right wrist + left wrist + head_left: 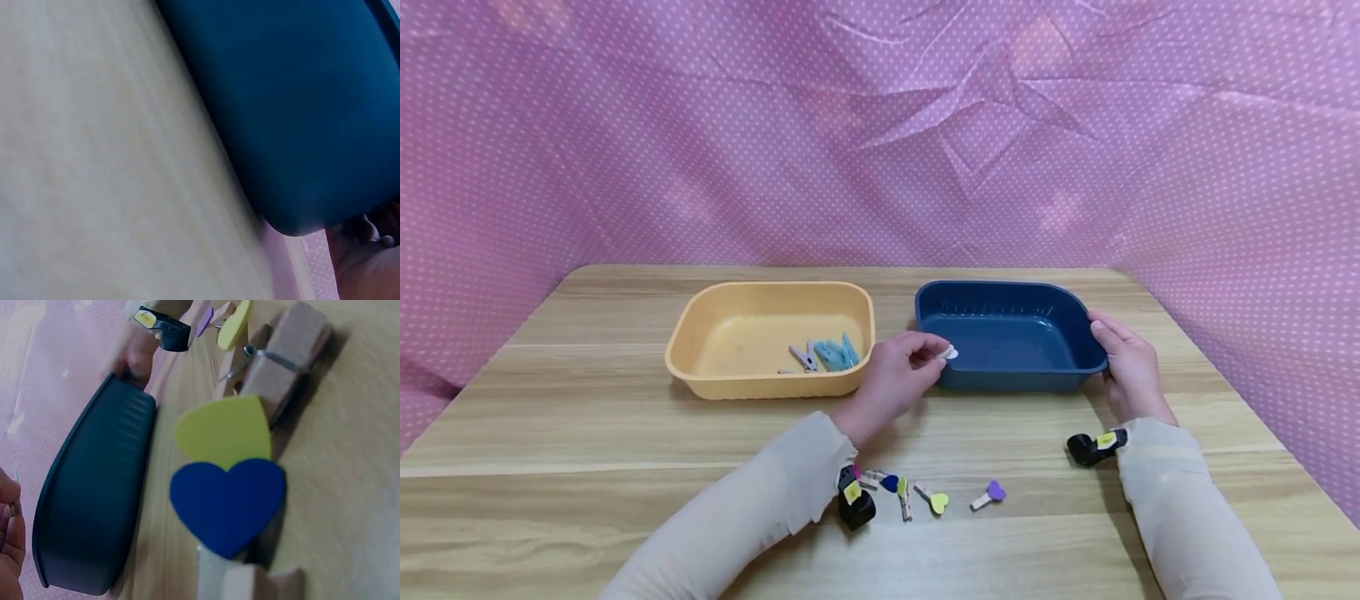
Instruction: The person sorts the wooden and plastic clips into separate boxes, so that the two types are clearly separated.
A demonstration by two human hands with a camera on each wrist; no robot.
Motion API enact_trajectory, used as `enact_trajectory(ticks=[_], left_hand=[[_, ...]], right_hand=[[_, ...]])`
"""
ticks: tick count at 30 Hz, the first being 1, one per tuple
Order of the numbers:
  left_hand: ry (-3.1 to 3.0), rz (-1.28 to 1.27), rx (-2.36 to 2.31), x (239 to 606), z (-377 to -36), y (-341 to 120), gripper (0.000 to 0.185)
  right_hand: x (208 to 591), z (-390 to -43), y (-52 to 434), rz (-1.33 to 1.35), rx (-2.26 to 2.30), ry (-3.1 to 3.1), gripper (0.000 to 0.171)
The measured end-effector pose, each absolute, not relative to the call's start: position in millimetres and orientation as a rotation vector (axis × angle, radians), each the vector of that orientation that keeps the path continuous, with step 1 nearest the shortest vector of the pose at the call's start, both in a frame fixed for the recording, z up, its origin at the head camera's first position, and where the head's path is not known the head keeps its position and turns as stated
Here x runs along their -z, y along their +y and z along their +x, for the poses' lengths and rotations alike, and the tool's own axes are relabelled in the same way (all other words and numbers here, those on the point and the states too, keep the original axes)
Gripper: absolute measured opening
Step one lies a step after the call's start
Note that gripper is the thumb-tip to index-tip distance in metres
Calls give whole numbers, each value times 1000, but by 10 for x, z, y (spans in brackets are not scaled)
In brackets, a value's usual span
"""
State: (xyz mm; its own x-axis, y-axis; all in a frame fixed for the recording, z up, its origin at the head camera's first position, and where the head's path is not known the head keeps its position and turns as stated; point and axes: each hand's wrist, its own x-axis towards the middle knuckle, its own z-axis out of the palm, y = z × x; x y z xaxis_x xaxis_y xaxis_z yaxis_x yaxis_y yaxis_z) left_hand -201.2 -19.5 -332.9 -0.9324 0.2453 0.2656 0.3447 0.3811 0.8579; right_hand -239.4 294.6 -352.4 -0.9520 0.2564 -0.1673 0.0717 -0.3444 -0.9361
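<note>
With my left hand (895,372) I pinch a small white-topped clip (952,353) between thumb and fingers, at the near left corner of the blue tray (1011,381). My right hand (1131,367) grips that tray's right end by the rim. Nearer me on the bench (587,508) lie heart clips, among them a purple one (996,492). The yellow tray (760,387), to the left, holds blue clothespins (837,354) and a greyish one (805,358).

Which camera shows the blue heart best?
The left wrist view: the blue heart looks big and close there, its whole front showing. The head view shows it small; the right wrist view doesn't show it.
</note>
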Motion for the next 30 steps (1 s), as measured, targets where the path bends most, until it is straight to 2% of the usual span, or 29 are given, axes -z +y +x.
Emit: enact_trajectory(ticks=[9,14,30], left_hand=[[-2521,-508,1594,3365,-2083,-146,18],[-2493,-542,1588,3361,-2124,-106,17],[-2433,-539,1683,3349,-2165,-64,22]], right_hand=[[3521,-2384,2944,-438,-2439,-1746,37],[3527,-2387,2927,-425,-2442,-1722,30],[3540,-2385,2919,-417,-2447,-1698,27]])
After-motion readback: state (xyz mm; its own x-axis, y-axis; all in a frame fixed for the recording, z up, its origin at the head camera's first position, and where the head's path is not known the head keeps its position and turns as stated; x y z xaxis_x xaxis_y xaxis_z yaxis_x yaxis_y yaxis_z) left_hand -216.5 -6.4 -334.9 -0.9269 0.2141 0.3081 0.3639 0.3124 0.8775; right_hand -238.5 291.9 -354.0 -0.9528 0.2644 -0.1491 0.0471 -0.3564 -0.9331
